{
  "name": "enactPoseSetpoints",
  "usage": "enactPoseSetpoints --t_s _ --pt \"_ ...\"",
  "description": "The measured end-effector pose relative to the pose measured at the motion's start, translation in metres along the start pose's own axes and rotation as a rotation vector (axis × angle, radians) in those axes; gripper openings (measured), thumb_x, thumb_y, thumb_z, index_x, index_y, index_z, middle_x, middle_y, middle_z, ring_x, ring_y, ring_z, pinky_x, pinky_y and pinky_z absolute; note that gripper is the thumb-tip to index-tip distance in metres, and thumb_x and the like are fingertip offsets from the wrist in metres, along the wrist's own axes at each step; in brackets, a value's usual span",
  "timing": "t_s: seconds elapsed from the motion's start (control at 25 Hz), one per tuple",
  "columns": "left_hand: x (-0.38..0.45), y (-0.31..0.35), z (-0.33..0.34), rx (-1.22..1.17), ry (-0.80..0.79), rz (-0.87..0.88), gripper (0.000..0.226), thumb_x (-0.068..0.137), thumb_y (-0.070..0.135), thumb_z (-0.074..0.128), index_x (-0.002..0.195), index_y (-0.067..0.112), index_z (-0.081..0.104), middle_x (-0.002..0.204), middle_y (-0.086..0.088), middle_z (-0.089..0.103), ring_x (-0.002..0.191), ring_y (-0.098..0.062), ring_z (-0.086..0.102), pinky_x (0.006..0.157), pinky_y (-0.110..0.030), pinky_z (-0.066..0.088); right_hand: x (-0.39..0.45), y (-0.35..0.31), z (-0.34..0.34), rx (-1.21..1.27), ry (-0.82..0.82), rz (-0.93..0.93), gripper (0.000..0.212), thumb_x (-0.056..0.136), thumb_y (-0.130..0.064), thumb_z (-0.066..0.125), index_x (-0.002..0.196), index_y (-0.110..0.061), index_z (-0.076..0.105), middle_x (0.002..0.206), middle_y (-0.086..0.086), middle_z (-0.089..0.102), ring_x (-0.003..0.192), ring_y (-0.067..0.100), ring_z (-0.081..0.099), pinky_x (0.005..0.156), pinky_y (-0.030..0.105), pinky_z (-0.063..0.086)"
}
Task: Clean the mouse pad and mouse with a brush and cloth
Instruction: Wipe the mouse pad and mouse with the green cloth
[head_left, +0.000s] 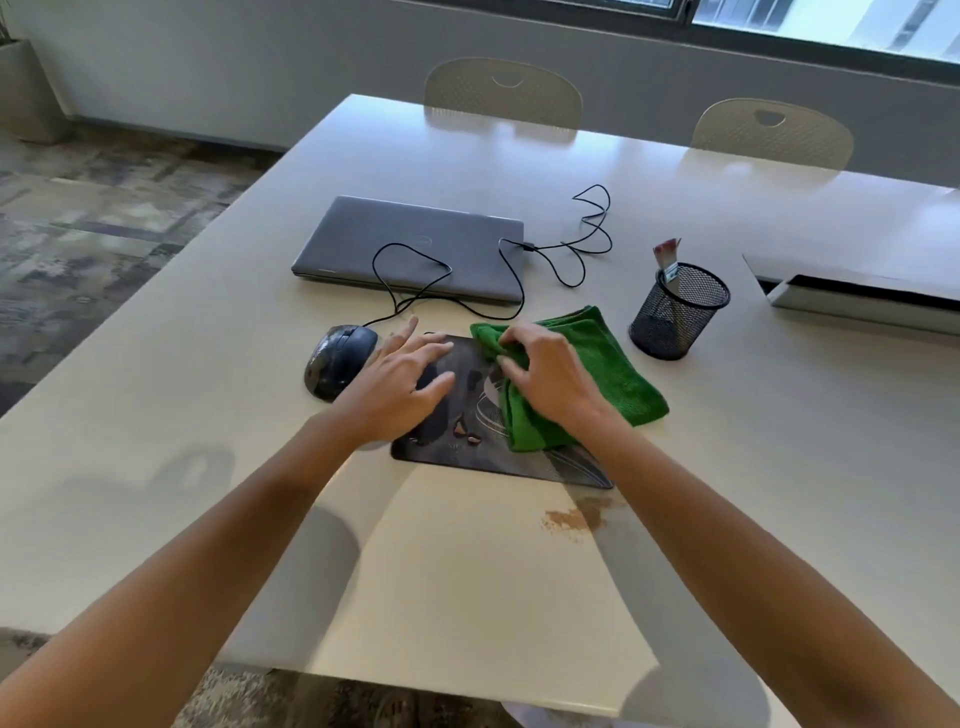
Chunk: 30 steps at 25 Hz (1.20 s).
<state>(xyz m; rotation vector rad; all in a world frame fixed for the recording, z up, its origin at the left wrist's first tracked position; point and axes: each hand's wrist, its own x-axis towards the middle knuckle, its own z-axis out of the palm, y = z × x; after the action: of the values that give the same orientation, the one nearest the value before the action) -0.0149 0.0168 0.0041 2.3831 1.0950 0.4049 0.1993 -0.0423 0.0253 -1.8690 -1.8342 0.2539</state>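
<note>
Table (208, 441): pale, laptop (415, 244) at 12 o'clock.
Pad (467, 441): centre; mouse (340, 360) at its 9 o'clock.
Left hand (400, 387): my fingers spread flat on pad.
Right hand (545, 379): I clutch cloth (618, 369) on pad.
Brush (667, 257): in cup (678, 312), 2 o'clock.

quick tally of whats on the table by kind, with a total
laptop: 1
mouse: 1
mouse pad: 1
green cloth: 1
mesh cup: 1
brush in the cup: 1
cable: 1
Total: 7
</note>
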Motion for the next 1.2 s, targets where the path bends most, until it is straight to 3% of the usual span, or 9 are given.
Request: enactPoseSetpoints --t_s 0.12,0.24,0.44,0.72,0.84,0.92,0.96,1.04,1.2 --pt "0.016 -0.004 -0.003 0.059 -0.075 -0.032 0.048 0.107 0.033 0.037 0.154 0.023 0.039 0.164 0.006 0.030 0.155 -0.011 0.004 0.123 -0.037 0.002 -0.008 0.003 0.020 0.043 -0.160 0.121 0.062 0.094 -0.042 0.062 0.146 -0.014 0.042 0.155 0.007 0.038 0.143 0.024 0.035 0.120 0.040 0.028" --pt "0.024 -0.005 -0.004 0.134 -0.135 -0.053 0.048 0.107 0.031 0.034 0.154 0.023 0.040 0.163 0.004 0.034 0.152 -0.013 0.022 0.123 -0.036 0.007 -0.010 0.005 0.029 0.017 -0.153 0.090 0.055 0.104 -0.028 0.048 0.154 -0.011 0.033 0.164 0.008 0.024 0.153 0.024 0.017 0.124 0.037 0.009" --pt "0.023 -0.008 -0.008 0.215 -0.199 -0.037 0.051 0.106 0.031 0.030 0.157 0.028 0.031 0.165 0.008 0.025 0.153 -0.009 0.019 0.123 -0.037 -0.005 -0.019 0.019 0.013 0.140 -0.187 -0.027 0.046 0.102 -0.001 0.044 0.146 -0.010 0.047 0.154 0.007 0.043 0.147 0.023 0.033 0.122 0.028 0.017" --pt "0.024 -0.002 -0.010 0.253 -0.228 -0.077 0.052 0.106 0.030 0.027 0.158 0.028 0.029 0.165 0.011 0.022 0.153 -0.006 0.014 0.123 -0.042 -0.015 -0.057 0.047 -0.026 0.281 -0.455 -0.205 0.034 0.100 -0.004 0.053 0.129 -0.017 0.066 0.136 -0.011 0.063 0.136 0.002 0.047 0.116 0.029 0.037" --pt "0.023 0.005 -0.009 0.293 -0.231 -0.101 0.053 0.107 0.032 0.026 0.159 0.026 0.026 0.166 0.010 0.019 0.153 -0.006 0.014 0.123 -0.041 -0.015 -0.069 0.059 -0.043 0.316 -0.530 -0.165 0.031 0.102 -0.010 0.051 0.126 -0.019 0.068 0.128 -0.006 0.069 0.126 0.011 0.060 0.109 0.033 0.046" --pt "0.021 0.011 -0.009 0.324 -0.225 -0.110 0.054 0.107 0.034 0.025 0.160 0.024 0.025 0.167 0.008 0.018 0.154 -0.008 0.014 0.123 -0.040 -0.015 -0.070 0.069 -0.059 0.298 -0.600 -0.129 0.029 0.102 -0.013 0.051 0.122 -0.024 0.070 0.112 0.006 0.074 0.102 0.029 0.068 0.091 0.042 0.055" --pt "0.020 0.014 -0.010 0.338 -0.226 -0.115 0.054 0.107 0.036 0.025 0.160 0.023 0.024 0.167 0.007 0.018 0.154 -0.009 0.013 0.123 -0.039 -0.014 -0.069 0.072 -0.070 0.289 -0.601 -0.128 0.030 0.102 -0.014 0.050 0.119 -0.028 0.070 0.104 0.003 0.074 0.093 0.028 0.068 0.082 0.039 0.056" --pt "0.020 0.018 -0.011 0.359 -0.244 -0.118 0.055 0.108 0.037 0.024 0.160 0.022 0.024 0.168 0.006 0.016 0.155 -0.011 0.012 0.123 -0.040 -0.014 -0.062 0.075 -0.091 0.355 -0.466 -0.086 0.033 0.102 -0.011 0.050 0.110 -0.034 0.071 0.097 -0.010 0.073 0.083 0.007 0.067 0.074 0.021 0.054" --pt "0.026 0.019 -0.015 0.355 -0.297 -0.126 0.054 0.108 0.036 0.021 0.160 0.021 0.023 0.168 0.006 0.014 0.156 -0.013 0.004 0.122 -0.043 -0.015 -0.020 0.070 -0.107 0.382 0.120 -0.034 0.020 0.098 -0.016 0.053 0.100 -0.029 0.068 0.084 -0.020 0.070 0.076 -0.007 0.061 0.069 0.008 0.046"
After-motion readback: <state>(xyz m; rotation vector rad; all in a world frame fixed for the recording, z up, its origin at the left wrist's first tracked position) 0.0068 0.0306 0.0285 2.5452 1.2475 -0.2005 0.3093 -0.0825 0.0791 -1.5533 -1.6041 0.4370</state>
